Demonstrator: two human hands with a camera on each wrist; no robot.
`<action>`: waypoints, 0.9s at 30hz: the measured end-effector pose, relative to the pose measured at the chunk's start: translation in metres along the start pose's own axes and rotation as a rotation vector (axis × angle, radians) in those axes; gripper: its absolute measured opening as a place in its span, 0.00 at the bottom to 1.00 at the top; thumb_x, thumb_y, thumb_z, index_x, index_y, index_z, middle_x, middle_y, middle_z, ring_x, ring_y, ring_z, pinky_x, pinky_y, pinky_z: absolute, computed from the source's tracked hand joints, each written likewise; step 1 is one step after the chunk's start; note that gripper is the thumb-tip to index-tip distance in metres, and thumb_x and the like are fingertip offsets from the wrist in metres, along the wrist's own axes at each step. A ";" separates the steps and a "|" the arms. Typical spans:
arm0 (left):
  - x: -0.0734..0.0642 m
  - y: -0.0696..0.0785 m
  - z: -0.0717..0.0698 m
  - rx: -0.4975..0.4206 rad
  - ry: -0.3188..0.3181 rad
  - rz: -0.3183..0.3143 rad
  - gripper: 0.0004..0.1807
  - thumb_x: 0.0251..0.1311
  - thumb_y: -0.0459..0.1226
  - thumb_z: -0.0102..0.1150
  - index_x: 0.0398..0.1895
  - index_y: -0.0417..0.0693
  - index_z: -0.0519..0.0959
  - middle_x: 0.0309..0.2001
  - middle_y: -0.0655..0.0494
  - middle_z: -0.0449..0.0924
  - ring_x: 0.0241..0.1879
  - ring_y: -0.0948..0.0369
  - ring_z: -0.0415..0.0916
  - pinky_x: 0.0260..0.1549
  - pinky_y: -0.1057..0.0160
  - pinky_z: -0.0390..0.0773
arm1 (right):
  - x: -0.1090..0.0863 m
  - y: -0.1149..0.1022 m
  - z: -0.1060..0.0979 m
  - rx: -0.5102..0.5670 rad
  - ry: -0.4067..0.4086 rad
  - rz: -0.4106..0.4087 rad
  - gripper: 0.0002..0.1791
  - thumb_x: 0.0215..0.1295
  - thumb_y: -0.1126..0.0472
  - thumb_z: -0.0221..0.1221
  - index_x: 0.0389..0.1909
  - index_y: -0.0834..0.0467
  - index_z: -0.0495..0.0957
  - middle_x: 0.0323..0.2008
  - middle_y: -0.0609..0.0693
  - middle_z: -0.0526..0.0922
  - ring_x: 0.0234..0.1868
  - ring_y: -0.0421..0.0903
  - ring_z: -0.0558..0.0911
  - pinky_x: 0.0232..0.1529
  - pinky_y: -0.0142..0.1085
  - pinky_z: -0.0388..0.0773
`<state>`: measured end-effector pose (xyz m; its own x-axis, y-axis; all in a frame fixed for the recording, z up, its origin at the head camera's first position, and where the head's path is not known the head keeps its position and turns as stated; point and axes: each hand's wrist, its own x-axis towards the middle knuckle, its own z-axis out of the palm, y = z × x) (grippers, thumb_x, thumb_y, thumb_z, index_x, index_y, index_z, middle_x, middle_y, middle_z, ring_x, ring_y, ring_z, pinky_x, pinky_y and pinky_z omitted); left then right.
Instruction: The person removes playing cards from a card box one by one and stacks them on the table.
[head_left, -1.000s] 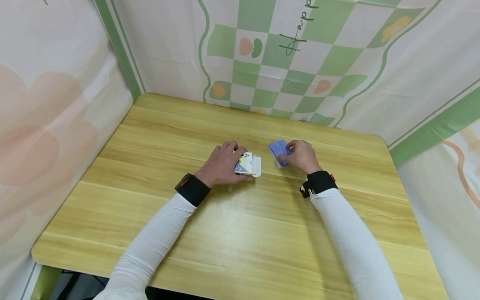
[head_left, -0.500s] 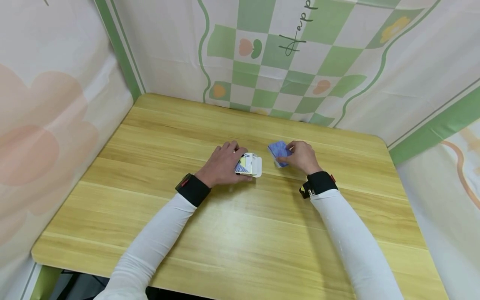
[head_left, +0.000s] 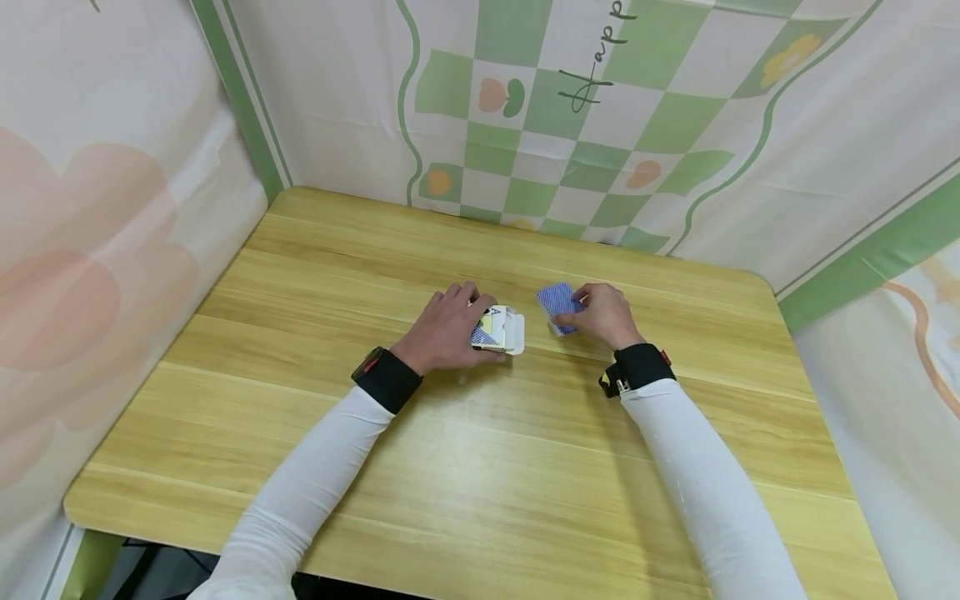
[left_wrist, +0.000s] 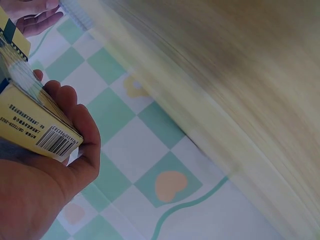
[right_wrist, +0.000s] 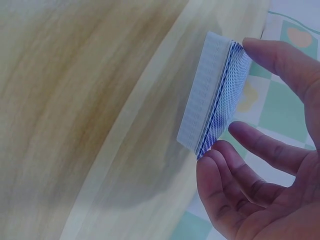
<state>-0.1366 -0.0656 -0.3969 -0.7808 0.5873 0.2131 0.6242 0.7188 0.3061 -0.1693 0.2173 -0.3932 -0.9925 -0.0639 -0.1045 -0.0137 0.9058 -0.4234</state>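
Note:
My left hand (head_left: pixel 446 329) grips a small playing card box (head_left: pixel 491 329) near the middle of the table, fingers curled round it. The box's white end flap (head_left: pixel 514 332) stands open towards the right. In the left wrist view the yellow end of the card box (left_wrist: pixel 37 125) bears a barcode. To the right, a deck of playing cards (head_left: pixel 557 302) with blue patterned backs rests on the table. My right hand (head_left: pixel 602 314) pinches it. In the right wrist view, thumb and fingertips hold opposite edges of the deck of playing cards (right_wrist: pixel 212 95), near its top face.
The light wooden table (head_left: pixel 420 475) has rounded corners and runs back to a printed curtain (head_left: pixel 555 150) with green checks. Another curtain (head_left: pixel 97 275) hangs along the left side. Black wrist straps (head_left: pixel 386 380) sit on both wrists over white sleeves.

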 end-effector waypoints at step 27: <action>0.000 0.002 0.002 0.004 -0.001 0.007 0.46 0.39 0.68 0.58 0.59 0.52 0.67 0.47 0.54 0.64 0.46 0.57 0.63 0.42 0.55 0.64 | -0.030 -0.025 0.002 0.206 0.089 -0.155 0.18 0.54 0.49 0.63 0.38 0.59 0.79 0.34 0.54 0.80 0.34 0.49 0.77 0.32 0.40 0.72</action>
<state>-0.1352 -0.0630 -0.3982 -0.7762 0.5930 0.2144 0.6301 0.7159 0.3008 -0.1391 0.1956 -0.3814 -0.9874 -0.1500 0.0512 -0.1503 0.7832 -0.6033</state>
